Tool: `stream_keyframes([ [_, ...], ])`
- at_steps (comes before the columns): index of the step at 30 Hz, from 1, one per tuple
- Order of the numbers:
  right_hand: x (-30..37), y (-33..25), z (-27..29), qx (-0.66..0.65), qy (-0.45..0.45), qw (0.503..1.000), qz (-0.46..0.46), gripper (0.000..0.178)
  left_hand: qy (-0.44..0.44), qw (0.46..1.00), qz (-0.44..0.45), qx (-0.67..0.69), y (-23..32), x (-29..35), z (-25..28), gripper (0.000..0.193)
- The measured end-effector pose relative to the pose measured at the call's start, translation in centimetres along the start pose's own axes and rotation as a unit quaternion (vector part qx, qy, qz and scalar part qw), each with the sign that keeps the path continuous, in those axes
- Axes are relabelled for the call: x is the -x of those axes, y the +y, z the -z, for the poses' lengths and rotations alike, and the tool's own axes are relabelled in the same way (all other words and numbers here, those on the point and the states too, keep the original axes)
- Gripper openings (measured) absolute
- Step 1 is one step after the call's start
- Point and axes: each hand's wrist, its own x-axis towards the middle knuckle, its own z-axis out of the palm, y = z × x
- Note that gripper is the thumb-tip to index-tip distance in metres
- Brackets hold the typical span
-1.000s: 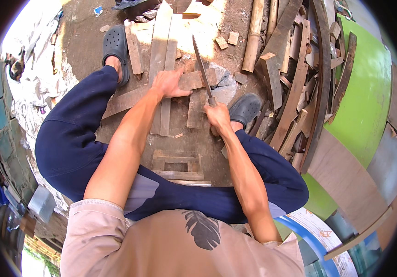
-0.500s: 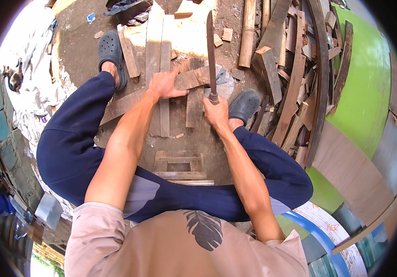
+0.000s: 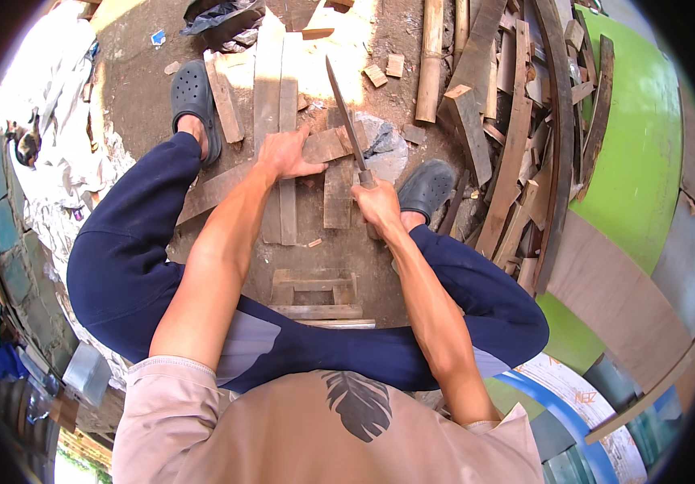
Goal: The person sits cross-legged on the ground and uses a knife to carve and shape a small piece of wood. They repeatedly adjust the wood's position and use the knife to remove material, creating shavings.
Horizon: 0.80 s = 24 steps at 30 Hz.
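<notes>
Plank (image 3: 330, 146) on the ground between the two feet, slanting up to the right, lying across a block (image 3: 337, 199). A length of board (image 3: 212, 192) lines up with it at lower left; hand and forearm cover the join, so cannot tell if it is one piece.

Left hand (image 3: 282, 156): palm down on plank, thumb and forefinger spread wide across it, thumb on the near side; other fingers mostly hidden. Right hand (image 3: 377, 203): fingers wrapped closed round the handle of a knife (image 3: 346, 113), blade pointing away and tilted left, passing over plank's right end. Contact there, cannot tell.

Handling, by judgement: plank stiff, moderate weight, dry, not slippery, likely rough with splinters at the edges; not fragile. Best hold is from above, across its width, well back from the blade. Knife stiff, fairly light, to be taken by the handle alone.

Counts: one knife; one block under plank; two long strips (image 3: 288, 202) side by side by the left hand; two pale offcuts (image 3: 375, 76) beyond the blade; two bamboo poles (image 3: 430, 64); two grey clogs (image 3: 427, 185), both worn. Scrap pile (image 3: 514, 153) at right too tangled to count
</notes>
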Motion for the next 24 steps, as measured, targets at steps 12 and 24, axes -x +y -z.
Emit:
stream_keyframes([
  [12,0.6,-0.8,-0.9,-0.087,0.068,0.990,0.093,0.033,-0.010,1.000,0.008,0.002,0.1,0.1,0.1,0.097],
  [24,-0.2,0.4,-0.7,-0.038,0.038,0.997,0.047,0.034,-0.012,1.000,0.009,-0.001,-0.3,0.2,-0.4,0.091],
])
